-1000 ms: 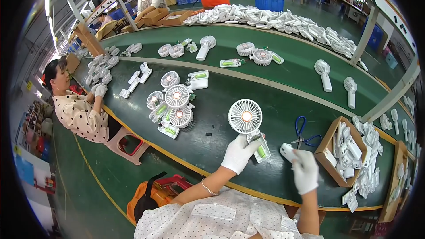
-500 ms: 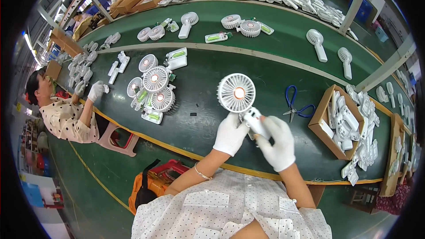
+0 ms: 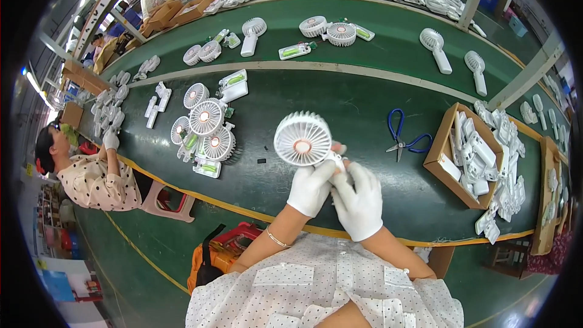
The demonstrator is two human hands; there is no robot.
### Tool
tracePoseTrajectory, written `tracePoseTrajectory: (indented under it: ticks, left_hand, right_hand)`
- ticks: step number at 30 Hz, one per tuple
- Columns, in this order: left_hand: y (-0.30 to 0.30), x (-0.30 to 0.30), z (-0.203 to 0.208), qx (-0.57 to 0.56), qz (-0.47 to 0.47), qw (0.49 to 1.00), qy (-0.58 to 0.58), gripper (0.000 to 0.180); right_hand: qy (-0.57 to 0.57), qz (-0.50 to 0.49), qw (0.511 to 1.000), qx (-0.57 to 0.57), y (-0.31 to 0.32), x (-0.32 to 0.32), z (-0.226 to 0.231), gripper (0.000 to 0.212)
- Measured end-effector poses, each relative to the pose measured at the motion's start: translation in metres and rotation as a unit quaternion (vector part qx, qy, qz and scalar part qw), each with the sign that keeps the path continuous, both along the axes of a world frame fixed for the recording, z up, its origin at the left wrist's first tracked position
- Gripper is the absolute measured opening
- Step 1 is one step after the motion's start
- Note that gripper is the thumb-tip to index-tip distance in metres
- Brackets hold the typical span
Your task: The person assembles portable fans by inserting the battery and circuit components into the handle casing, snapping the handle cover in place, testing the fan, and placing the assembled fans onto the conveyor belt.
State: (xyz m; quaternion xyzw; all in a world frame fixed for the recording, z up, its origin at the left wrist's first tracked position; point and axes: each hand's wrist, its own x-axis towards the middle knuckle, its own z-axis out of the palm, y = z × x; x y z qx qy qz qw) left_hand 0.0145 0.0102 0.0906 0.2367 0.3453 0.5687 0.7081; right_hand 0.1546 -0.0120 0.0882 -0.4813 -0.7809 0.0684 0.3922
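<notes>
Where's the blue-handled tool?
In the head view, the blue-handled tool lies on the table, right of the held fan, left of the box.

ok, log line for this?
left hand: holding handheld fan | right hand: at its handle | blue-handled scissors: open | cardboard box: holds white casings

We have brought our right hand (image 3: 359, 206) in from the side to meet our left hand (image 3: 311, 189); both now grip the handle (image 3: 336, 160) of the white fan (image 3: 302, 138), which has tilted.

White fan (image 3: 303, 140), dark green tabletop (image 3: 346, 102)
</notes>
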Motion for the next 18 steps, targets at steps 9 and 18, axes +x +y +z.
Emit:
tracePoseTrajectory:
  ticks: [9,18]
  left_hand:
    - [0.000,-0.012,-0.022,0.116,-0.063,0.991,0.000,0.041]
    - [-0.004,-0.001,-0.018,0.076,-0.131,0.981,0.119,0.047]
  right_hand:
    - [0.452,0.130,0.778,-0.416,0.003,0.039,0.001,0.018]
    - [0.237,0.113,0.821,-0.507,-0.001,0.031,0.002,0.022]
